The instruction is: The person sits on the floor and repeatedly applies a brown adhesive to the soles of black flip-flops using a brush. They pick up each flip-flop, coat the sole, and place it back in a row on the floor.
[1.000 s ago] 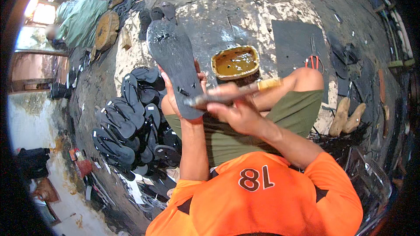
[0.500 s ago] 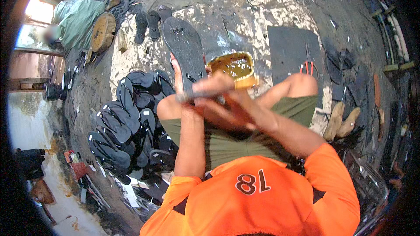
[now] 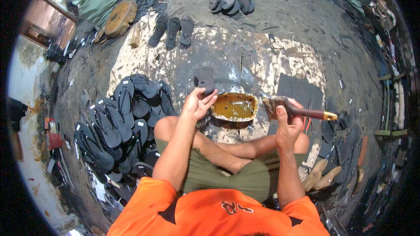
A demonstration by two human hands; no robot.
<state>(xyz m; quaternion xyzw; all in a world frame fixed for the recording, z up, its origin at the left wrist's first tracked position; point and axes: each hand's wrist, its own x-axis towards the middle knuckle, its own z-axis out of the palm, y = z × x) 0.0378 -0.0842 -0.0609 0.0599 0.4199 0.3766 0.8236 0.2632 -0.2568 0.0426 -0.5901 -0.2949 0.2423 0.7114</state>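
the floor is the biggest thing here, dark and crusted with pale dried patches, and the person sits cross-legged on it behind a yellow tub of glue. left of the tub lies a big pile of black sandal soles, fanned out and overlapping. far beyond the tub three more soles lie side by side, and another cluster lies further off still.

a second ago a long dark sole was held up over the tub with both hands crossed on it. now that long sole is gone from the hands, and the arms have parted to either side of the tub. this looks like one sole finished and set off, with the next piece coming up for glue.

the left hand is just left of the tub, its grip loosely curled round the lower end of a small black sole piece, fingers part open. the right hand is just right of the tub, its grip closed firmly on the handle of a wide glue brush, bristles pointing toward the tub but clear of it.
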